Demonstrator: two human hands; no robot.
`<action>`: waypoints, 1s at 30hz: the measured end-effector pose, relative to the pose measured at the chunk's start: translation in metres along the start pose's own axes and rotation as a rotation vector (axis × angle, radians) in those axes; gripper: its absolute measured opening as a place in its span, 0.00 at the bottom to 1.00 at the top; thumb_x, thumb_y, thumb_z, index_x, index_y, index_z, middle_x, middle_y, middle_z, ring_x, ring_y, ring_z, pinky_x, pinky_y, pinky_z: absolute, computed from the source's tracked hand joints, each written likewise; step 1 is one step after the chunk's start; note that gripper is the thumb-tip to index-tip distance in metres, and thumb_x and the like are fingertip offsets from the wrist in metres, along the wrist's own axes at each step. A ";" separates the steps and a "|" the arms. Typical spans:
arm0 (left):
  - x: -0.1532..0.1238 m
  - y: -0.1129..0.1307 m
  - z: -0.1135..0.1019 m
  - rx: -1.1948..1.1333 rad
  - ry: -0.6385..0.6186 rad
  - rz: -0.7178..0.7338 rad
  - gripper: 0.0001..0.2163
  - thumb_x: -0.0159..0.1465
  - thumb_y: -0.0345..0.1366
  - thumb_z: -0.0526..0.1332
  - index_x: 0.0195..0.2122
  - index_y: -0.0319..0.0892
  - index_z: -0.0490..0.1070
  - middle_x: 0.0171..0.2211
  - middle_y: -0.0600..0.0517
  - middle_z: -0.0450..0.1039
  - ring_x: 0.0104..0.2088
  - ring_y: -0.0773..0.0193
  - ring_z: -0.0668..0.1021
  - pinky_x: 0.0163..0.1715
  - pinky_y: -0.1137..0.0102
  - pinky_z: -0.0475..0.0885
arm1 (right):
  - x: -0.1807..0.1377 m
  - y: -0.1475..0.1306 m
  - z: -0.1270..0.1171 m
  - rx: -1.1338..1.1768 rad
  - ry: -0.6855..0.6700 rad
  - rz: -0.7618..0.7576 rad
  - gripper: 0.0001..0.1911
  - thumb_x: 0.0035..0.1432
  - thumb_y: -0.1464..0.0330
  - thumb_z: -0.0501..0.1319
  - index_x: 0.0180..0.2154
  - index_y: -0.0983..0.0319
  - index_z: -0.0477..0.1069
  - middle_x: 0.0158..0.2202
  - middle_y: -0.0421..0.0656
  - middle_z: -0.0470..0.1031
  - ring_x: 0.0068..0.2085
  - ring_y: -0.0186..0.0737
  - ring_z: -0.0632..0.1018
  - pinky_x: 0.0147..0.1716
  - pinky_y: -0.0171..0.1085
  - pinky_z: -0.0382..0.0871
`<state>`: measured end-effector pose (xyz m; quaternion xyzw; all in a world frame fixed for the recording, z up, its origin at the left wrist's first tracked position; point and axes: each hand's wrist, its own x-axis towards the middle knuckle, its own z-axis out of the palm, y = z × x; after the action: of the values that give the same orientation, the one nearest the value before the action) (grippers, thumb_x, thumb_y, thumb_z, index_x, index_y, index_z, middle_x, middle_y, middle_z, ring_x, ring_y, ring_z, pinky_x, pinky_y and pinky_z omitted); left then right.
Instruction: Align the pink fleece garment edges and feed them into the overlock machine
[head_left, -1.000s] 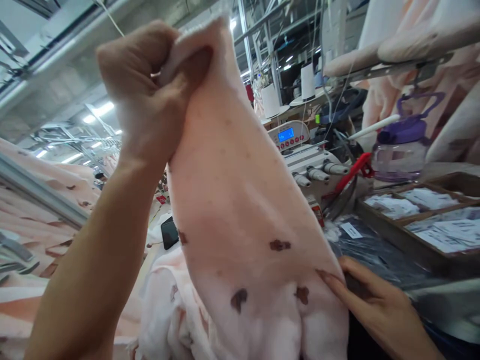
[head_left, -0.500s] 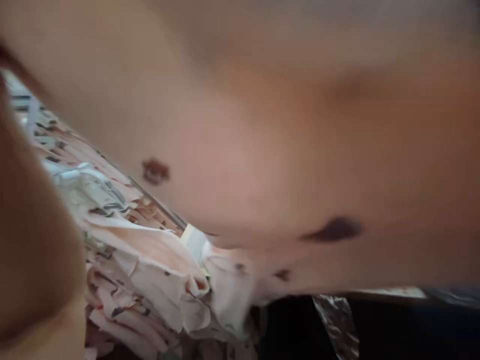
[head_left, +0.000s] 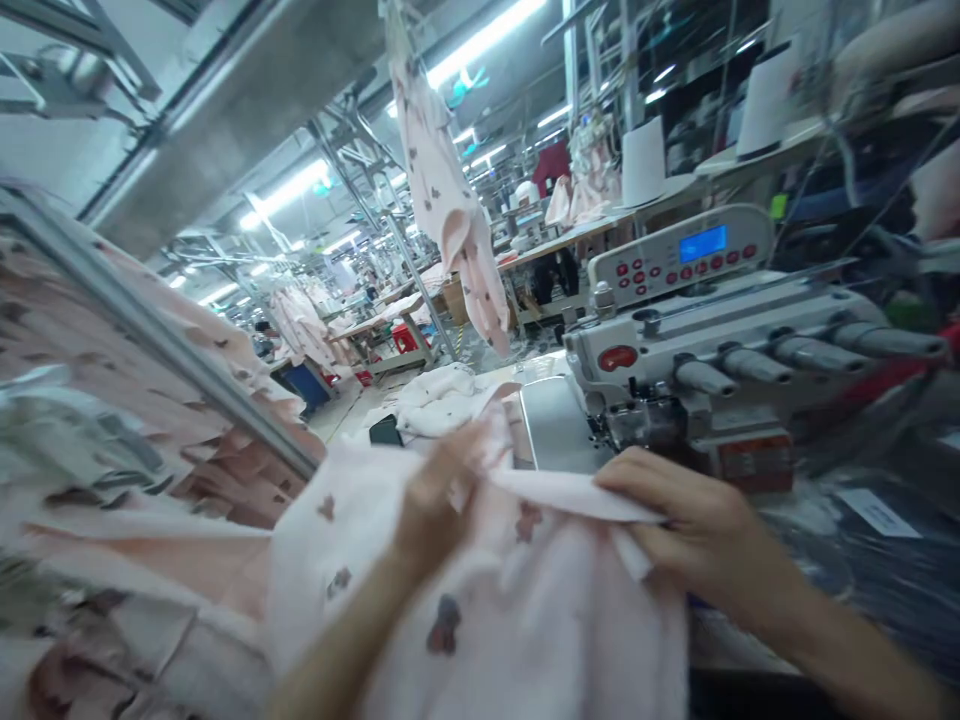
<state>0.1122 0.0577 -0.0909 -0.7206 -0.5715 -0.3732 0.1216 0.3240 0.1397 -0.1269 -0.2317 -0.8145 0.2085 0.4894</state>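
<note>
Cloth [head_left: 517,600] drapes from both my hands, hiding the near edge of the bench [head_left: 541,364]. Its folded rim runs crosswise, just short of the machine [head_left: 697,325], with my right hand [head_left: 686,515] nearer it. My right fingers pinch that rim; my left hand [head_left: 442,495], though blurred, looks closed on it. A second ago my left fist held it high; now both hands are low.

white tube lights [head_left: 487,41] above worktables [head_left: 566,238]
</note>
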 end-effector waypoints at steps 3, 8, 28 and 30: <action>-0.021 -0.002 0.033 0.004 -0.187 0.251 0.27 0.70 0.47 0.55 0.66 0.40 0.60 0.62 0.45 0.70 0.62 0.52 0.73 0.60 0.56 0.73 | -0.002 0.003 0.007 -0.023 -0.072 0.032 0.14 0.60 0.76 0.50 0.35 0.57 0.72 0.35 0.38 0.72 0.35 0.35 0.77 0.34 0.32 0.72; -0.016 0.006 0.050 0.093 -0.315 0.127 0.27 0.70 0.49 0.54 0.69 0.49 0.54 0.67 0.50 0.63 0.66 0.49 0.67 0.62 0.42 0.68 | -0.030 0.008 0.010 -0.275 0.124 0.039 0.07 0.70 0.67 0.55 0.44 0.54 0.71 0.39 0.38 0.69 0.35 0.32 0.77 0.29 0.27 0.71; 0.031 0.022 0.067 -0.011 -0.123 0.106 0.10 0.61 0.23 0.57 0.38 0.43 0.72 0.31 0.54 0.78 0.31 0.60 0.80 0.29 0.67 0.70 | -0.058 0.012 0.037 -0.015 0.541 0.276 0.12 0.64 0.64 0.68 0.44 0.57 0.66 0.52 0.47 0.65 0.50 0.42 0.72 0.25 0.21 0.78; 0.033 0.019 0.067 -0.112 -0.158 0.033 0.10 0.59 0.24 0.59 0.38 0.44 0.73 0.33 0.55 0.79 0.33 0.60 0.81 0.32 0.68 0.71 | -0.062 0.017 0.037 0.088 0.537 0.325 0.13 0.63 0.63 0.68 0.43 0.56 0.65 0.51 0.47 0.66 0.47 0.43 0.74 0.23 0.24 0.79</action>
<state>0.1587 0.1158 -0.1100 -0.7627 -0.5458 -0.3443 0.0417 0.3190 0.1128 -0.1959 -0.3840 -0.5988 0.2503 0.6568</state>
